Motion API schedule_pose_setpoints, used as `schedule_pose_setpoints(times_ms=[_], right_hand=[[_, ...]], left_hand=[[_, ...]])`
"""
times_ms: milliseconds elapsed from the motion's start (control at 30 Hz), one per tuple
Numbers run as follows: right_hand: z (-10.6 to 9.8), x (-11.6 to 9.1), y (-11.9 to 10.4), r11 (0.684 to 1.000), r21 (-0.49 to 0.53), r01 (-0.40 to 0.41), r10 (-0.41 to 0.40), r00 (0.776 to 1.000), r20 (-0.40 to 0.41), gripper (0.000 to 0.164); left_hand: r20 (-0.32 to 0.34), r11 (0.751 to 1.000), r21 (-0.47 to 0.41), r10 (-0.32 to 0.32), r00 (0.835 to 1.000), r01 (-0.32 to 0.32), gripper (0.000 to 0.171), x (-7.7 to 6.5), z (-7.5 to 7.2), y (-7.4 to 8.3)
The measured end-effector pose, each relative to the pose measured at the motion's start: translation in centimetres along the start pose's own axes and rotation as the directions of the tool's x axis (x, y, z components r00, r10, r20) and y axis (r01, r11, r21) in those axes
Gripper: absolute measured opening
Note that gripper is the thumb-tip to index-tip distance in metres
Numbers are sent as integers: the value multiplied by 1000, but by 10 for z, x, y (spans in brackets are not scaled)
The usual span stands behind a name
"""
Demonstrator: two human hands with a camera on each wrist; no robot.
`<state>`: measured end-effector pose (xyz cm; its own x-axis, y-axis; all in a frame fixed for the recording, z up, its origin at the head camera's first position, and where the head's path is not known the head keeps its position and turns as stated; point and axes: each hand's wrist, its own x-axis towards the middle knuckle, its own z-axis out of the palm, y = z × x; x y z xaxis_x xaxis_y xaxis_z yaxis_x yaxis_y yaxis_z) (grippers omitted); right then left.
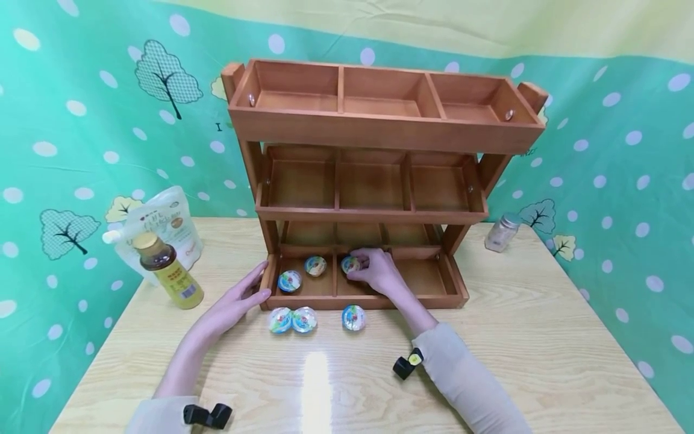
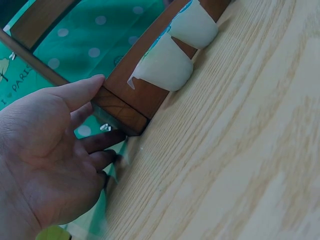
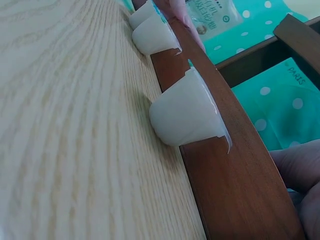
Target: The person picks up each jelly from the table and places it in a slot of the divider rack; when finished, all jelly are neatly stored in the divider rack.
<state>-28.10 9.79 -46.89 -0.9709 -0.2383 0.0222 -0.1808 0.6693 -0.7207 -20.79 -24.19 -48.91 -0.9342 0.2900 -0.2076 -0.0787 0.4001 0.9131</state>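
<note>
In the head view my right hand (image 1: 376,271) pinches a small foil-lidded cup (image 1: 350,264) inside the middle compartment of the bottom tier. My right fingers show at the edge of the right wrist view; the held cup is mostly hidden there. My left hand (image 1: 238,301) touches the left end of the wooden shelf (image 1: 358,301), its thumb near the front corner and the fingers loosely bent. Two cups, one silvery blue (image 1: 290,281) and one brownish (image 1: 315,266), sit in the bottom left compartment. Before the shelf stand a touching pair of cups (image 2: 165,62) and a single cup (image 3: 186,112).
Two upper tiers (image 1: 374,181), divided into compartments, rise over the bottom one. At left stand a yellow-labelled bottle (image 1: 176,277) and a white spouted pouch (image 1: 181,226). A small lidded jar (image 1: 502,232) is at right on the wooden table (image 1: 542,337). A green dotted cloth (image 1: 623,181) hangs behind.
</note>
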Motion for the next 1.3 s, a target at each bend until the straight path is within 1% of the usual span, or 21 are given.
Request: schedule_pose_setpoints(times_ms=[233,333,467,567,667,767,867,1067,1200,1300], right_hand=[[1,1,1,1000,-5,17,-17,1000,4,48],[0,2,0,1000,8,15,-15,1000,12,49],[-3,2,0,1000,19,7,-7,999,43,53],[-8,-1,0,1000,18,16,-17,999,51,53],[-12,-5,-1,999,21,31,-31,999,29,50],[-17,-12,0,997,23,75,-74,997,-15,47],[-21,-22,4,990,22,142,-140,987,-81,43],[-28,-43,10,963,59,264,-249,950,-189,31],[-29,-59,9,940,64,335,-317,928,-197,25],[-27,-73,9,923,69,379,-365,918,-154,23]], left_hand=[[-3,1000,-2,-9,1000,9,76,-1,1,-3],[-20,1000,12,-12,1000,12,76,0,0,-2],[-21,1000,26,-14,1000,15,77,1,0,-1],[-12,1000,15,-16,1000,17,77,2,1,-2],[-12,1000,2,-11,1000,11,76,2,1,-1],[-12,1000,-6,-6,1000,6,76,3,1,0],[-10,1000,0,-8,1000,8,76,3,0,0],[-13,999,22,-23,1000,23,77,1,0,1],[-11,999,16,-30,999,31,76,-1,0,1],[-11,1000,5,-26,1000,26,76,-2,-1,2]])
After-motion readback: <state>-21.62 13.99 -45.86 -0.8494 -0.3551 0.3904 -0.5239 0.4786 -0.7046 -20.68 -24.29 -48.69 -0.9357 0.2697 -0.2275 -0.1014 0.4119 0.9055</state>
